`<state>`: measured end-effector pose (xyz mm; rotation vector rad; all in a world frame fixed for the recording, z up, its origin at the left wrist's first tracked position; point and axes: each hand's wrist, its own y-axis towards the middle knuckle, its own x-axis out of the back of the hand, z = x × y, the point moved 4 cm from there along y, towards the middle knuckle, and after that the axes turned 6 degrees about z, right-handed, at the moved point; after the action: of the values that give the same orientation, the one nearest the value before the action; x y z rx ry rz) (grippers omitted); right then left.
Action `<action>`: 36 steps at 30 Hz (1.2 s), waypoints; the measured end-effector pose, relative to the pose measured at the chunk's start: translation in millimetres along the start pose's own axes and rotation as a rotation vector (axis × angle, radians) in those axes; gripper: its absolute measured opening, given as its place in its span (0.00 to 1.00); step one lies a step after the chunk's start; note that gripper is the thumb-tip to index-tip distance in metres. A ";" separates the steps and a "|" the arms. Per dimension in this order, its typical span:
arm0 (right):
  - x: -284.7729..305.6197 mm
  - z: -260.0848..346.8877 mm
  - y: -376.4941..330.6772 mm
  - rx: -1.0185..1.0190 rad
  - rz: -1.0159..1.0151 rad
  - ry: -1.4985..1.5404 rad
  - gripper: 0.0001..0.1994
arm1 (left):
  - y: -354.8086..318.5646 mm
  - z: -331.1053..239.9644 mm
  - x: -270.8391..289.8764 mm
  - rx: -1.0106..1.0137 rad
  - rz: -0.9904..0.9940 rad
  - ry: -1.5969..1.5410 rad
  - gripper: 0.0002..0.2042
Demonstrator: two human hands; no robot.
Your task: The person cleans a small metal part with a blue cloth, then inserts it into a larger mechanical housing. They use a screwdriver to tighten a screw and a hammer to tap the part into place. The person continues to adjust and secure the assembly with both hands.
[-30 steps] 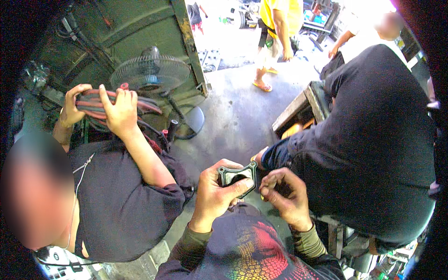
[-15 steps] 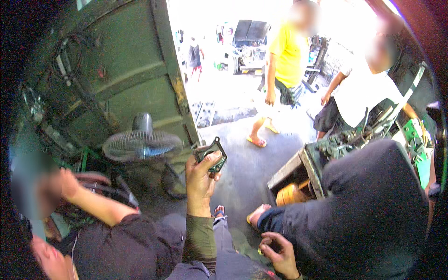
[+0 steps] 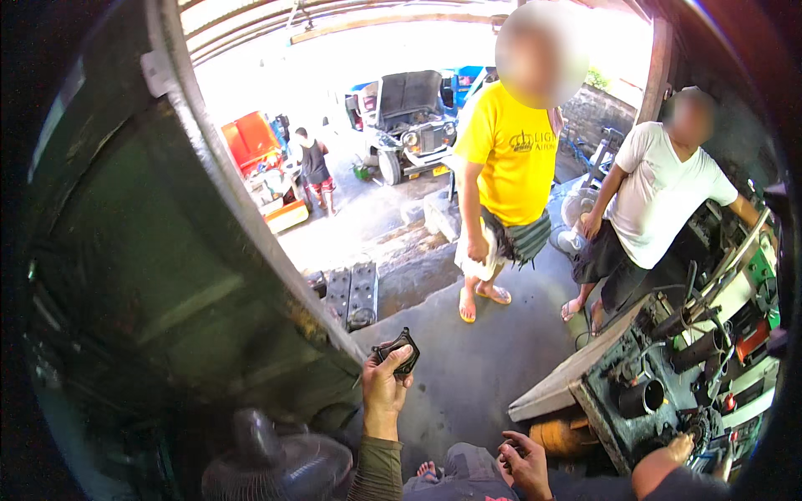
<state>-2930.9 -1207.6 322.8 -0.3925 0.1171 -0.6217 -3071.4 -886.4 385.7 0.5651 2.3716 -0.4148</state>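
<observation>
Dark frame-shaped part (image 3: 410, 337), just one, is clamped in my left hand (image 3: 383, 392) above the floor (image 3: 455, 367); my right hand (image 3: 526, 464) curls apart from it, its hold I cannot tell. One fan (image 3: 292, 469) left, one worktop (image 3: 596, 424) right.

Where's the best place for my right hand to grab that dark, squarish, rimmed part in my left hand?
Probably the upper-right rim of the dark, squarish, rimmed part, coming from the right. Your left hand holds it from below and the left, thumb across its face, while that rim juts clear. Your right hand is already on that side, lower down.
</observation>
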 end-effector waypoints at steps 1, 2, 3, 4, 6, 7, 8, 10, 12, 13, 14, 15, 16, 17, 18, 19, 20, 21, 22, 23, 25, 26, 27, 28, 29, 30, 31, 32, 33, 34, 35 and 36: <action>-0.3 -1.0 31.1 0.058 -0.045 -0.053 0.15 | 28.4 -3.1 -1.9 -0.006 0.009 -0.003 0.07; 1.8 -8.6 60.8 0.007 -0.044 -0.095 0.15 | 56.0 -6.9 -1.6 -0.012 0.010 -0.006 0.07; 6.9 -18.5 91.1 -0.043 -0.042 -0.139 0.15 | 83.8 -11.0 -0.1 -0.020 0.008 -0.008 0.07; 12.8 -28.8 124.0 -0.065 -0.028 -0.175 0.16 | 112.7 -15.8 1.7 -0.049 0.012 -0.019 0.07; 24.9 -56.9 188.8 -0.129 -0.036 -0.313 0.14 | 166.1 -22.3 8.2 -0.050 -0.027 -0.015 0.07; 29.1 -67.4 221.0 -0.107 0.001 -0.360 0.14 | 194.0 -28.0 11.9 -0.059 -0.051 0.003 0.07; 36.1 -80.2 249.0 -0.171 0.015 -0.410 0.15 | 219.3 -32.8 15.2 -0.062 -0.078 0.022 0.07; 39.3 -91.6 303.8 -0.131 0.100 -0.498 0.17 | 268.9 -48.7 25.4 -0.067 -0.126 0.050 0.07; 37.7 -90.5 354.5 -0.163 0.157 -0.533 0.18 | 313.1 -70.5 39.7 -0.098 -0.190 0.103 0.07; 31.4 -87.1 376.6 -0.210 0.211 -0.472 0.20 | 333.4 -81.7 48.2 -0.104 -0.220 0.111 0.07; 24.4 -82.0 392.8 -0.289 0.314 -0.313 0.22 | 351.7 -91.5 58.0 -0.110 -0.254 0.120 0.08; 18.7 -74.2 413.6 -0.408 0.370 -0.179 0.23 | 371.3 -99.1 68.4 -0.113 -0.303 0.129 0.08; 12.3 -64.4 434.5 -0.539 0.425 -0.021 0.25 | 392.3 -105.4 77.3 -0.130 -0.305 0.124 0.07; 13.3 -48.1 459.7 -0.555 0.501 -0.176 0.27 | 414.9 -110.2 86.2 -0.142 -0.321 0.122 0.07; 14.9 -29.6 488.7 -0.497 0.533 -0.342 0.27 | 440.1 -113.1 94.9 -0.146 -0.342 0.126 0.07; 19.4 -15.5 515.2 -0.560 0.514 -0.402 0.27 | 467.7 -113.4 101.2 -0.119 -0.327 0.118 0.07; 14.4 9.2 546.4 -0.271 0.652 -0.451 0.26 | 497.2 -112.5 105.3 -0.109 -0.314 0.122 0.07; 13.8 20.6 570.3 -0.287 0.625 -0.392 0.24 | 530.6 -111.6 107.8 -0.090 -0.295 0.136 0.07; 8.6 22.8 593.3 -0.469 0.513 -0.165 0.24 | 565.8 -110.9 107.5 -0.072 -0.272 0.157 0.07; 5.7 28.9 614.2 -0.457 0.417 -0.188 0.23 | 600.4 -108.1 105.3 -0.043 -0.280 0.176 0.07; -10.8 37.3 648.2 -0.278 0.245 -0.358 0.18 | 667.2 -101.1 92.1 0.063 -0.254 0.233 0.07; -23.7 35.4 663.7 -0.237 0.189 -0.449 0.17 | 699.3 -98.5 82.6 0.088 -0.234 0.256 0.07; -31.3 32.3 674.1 -0.267 0.184 -0.488 0.17 | 731.6 -95.4 69.0 0.143 -0.172 0.273 0.08; -41.2 25.7 683.4 -0.332 0.180 -0.545 0.17 | 760.5 -92.9 55.5 0.174 -0.134 0.298 0.08; -48.6 19.3 694.6 -0.434 0.158 -0.625 0.17 | 790.4 -89.7 39.7 0.200 -0.094 0.323 0.08; -59.3 14.7 705.3 -0.447 0.167 -0.568 0.17 | 819.8 -85.7 23.5 0.223 -0.049 0.352 0.08; -71.1 8.8 714.9 -0.503 0.153 -0.533 0.18 | 847.3 -80.3 7.4 0.242 -0.005 0.362 0.09; -79.4 2.2 726.7 -0.615 0.130 -0.510 0.18 | 874.6 -73.3 -9.2 0.244 0.043 0.362 0.09; -89.2 1.3 742.9 -0.556 0.126 -0.431 0.18 | 901.5 -63.5 -25.0 0.252 0.073 0.366 0.09; -98.9 -1.1 756.5 -0.557 0.113 -0.370 0.17 | 928.0 -52.7 -38.9 0.270 0.091 0.373 0.09; -106.8 -2.9 770.8 -0.556 0.100 -0.313 0.17 | 955.6 -40.3 -52.6 0.302 0.132 0.408 0.09; -113.4 -4.7 791.7 -0.554 0.088 -0.255 0.17 | 982.8 -25.8 -67.9 0.299 0.205 0.387 0.09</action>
<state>-2593.1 -555.0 7.1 -0.9930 0.0603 -0.4405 -2551.5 -52.9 306.7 1.1026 2.5948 -0.6176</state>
